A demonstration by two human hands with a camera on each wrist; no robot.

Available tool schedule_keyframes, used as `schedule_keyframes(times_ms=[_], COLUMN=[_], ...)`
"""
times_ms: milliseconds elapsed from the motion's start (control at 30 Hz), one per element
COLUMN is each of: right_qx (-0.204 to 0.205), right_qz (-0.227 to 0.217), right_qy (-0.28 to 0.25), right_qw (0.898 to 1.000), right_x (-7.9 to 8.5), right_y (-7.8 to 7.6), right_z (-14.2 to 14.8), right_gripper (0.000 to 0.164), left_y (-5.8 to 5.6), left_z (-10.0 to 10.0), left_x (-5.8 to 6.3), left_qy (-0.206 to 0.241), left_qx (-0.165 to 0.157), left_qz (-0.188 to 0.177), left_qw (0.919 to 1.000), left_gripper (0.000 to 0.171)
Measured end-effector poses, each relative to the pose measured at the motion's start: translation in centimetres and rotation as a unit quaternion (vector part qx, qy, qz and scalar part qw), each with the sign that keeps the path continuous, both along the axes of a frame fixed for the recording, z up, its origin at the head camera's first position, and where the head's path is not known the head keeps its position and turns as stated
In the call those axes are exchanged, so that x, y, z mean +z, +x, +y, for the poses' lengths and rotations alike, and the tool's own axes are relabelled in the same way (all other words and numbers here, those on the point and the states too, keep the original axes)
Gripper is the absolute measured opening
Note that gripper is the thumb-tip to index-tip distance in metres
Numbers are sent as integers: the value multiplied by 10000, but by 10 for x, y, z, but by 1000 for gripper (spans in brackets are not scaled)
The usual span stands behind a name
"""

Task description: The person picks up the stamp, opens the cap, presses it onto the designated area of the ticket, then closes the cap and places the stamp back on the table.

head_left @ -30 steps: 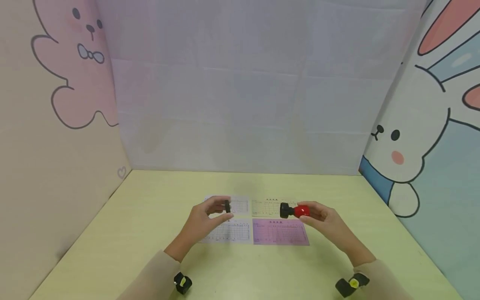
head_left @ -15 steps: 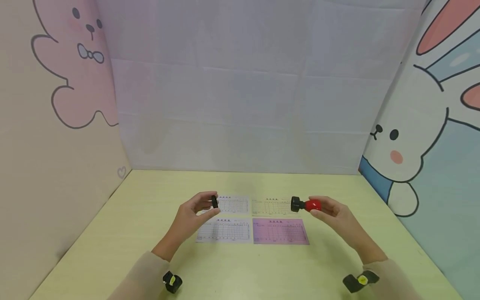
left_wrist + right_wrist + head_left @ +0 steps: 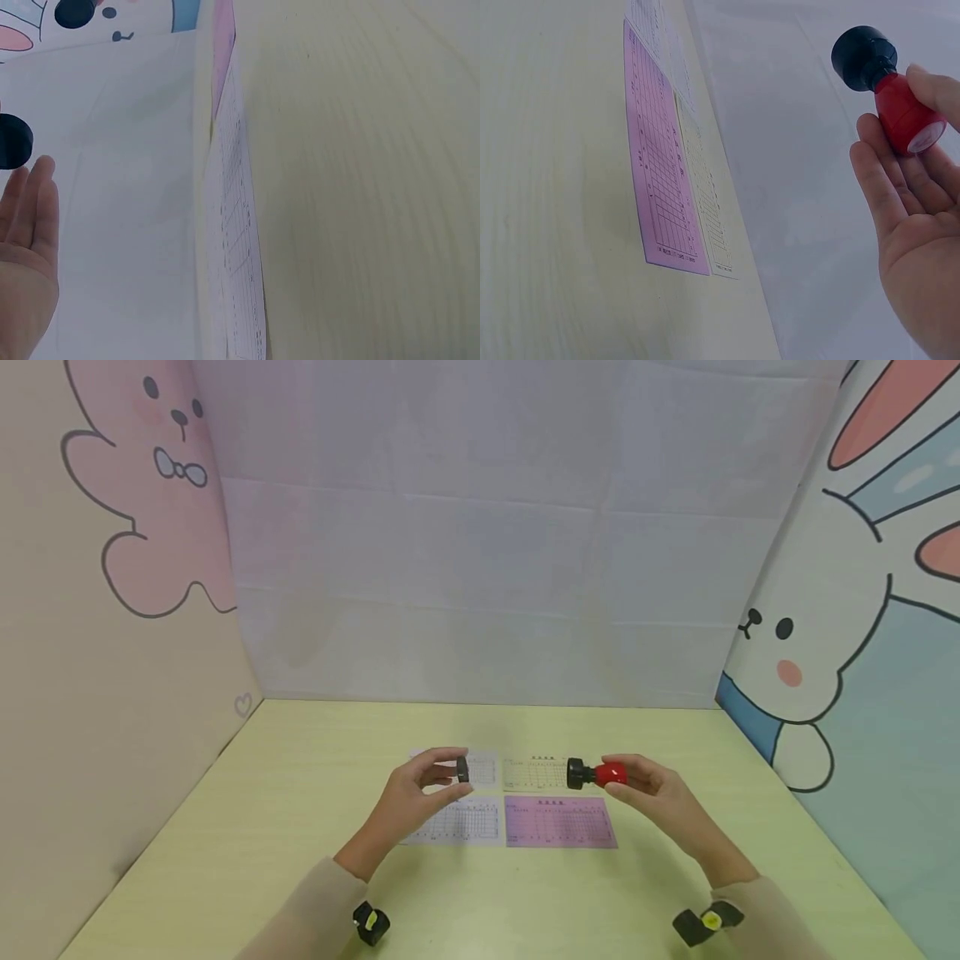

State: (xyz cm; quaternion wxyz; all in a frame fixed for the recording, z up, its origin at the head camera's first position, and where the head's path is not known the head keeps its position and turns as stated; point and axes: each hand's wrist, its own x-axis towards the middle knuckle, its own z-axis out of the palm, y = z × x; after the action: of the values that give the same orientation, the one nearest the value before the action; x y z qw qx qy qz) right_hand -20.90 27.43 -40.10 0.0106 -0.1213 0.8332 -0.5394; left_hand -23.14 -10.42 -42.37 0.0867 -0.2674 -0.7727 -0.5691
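My left hand [image 3: 407, 795] pinches a small round black cap [image 3: 462, 769] between thumb and fingertips, above the left-hand forms. In the left wrist view the cap [image 3: 15, 141] shows as a dark disc at the left edge. Opposite it, my right hand [image 3: 662, 793] grips a stamp by its red handle [image 3: 612, 774], its black round head [image 3: 577, 773] pointing left toward the cap. A gap separates the two. The right wrist view shows the stamp [image 3: 904, 112] held between thumb and fingers, with a pale end on the handle.
Printed forms lie together on the pale yellow table [image 3: 315, 760]: a pink one [image 3: 561, 823], a yellowish one [image 3: 534, 775], and two white ones, the front white form [image 3: 468, 822] partly behind my left hand. A white sheet [image 3: 480, 568] stands at the back, with cartoon-printed side walls.
Both hands first drew apart, the cap going left and the stamp right. Since then they have come back toward each other, each holding its piece. The forms have stayed put.
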Motion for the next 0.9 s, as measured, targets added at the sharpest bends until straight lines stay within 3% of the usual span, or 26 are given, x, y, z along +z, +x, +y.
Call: schedule_keyframes(times_ms=[133,433,600,900], right_qx=[-12,-189,-225,-241], right_qz=[6,-74,-33,-21], right_qy=[60,103,191,146], right_qw=[10000,9997,9996,9996], right_x=[1,-1,-2,2], right_y=[1,2,3,5], right_z=[1,4,8,14], right_gripper=[52,52,52,53], left_y=[-1,3,1,1], left_z=[7,25,36,53], left_x=[-1,-1,-3,-5], left_qy=[-29,-4,-94,-352], left_qx=[-97,-147,-137,-412], left_qz=[52,-797,-806,-627], left_qw=[9999,9967,9966,9966], left_gripper=[48,49,45,39])
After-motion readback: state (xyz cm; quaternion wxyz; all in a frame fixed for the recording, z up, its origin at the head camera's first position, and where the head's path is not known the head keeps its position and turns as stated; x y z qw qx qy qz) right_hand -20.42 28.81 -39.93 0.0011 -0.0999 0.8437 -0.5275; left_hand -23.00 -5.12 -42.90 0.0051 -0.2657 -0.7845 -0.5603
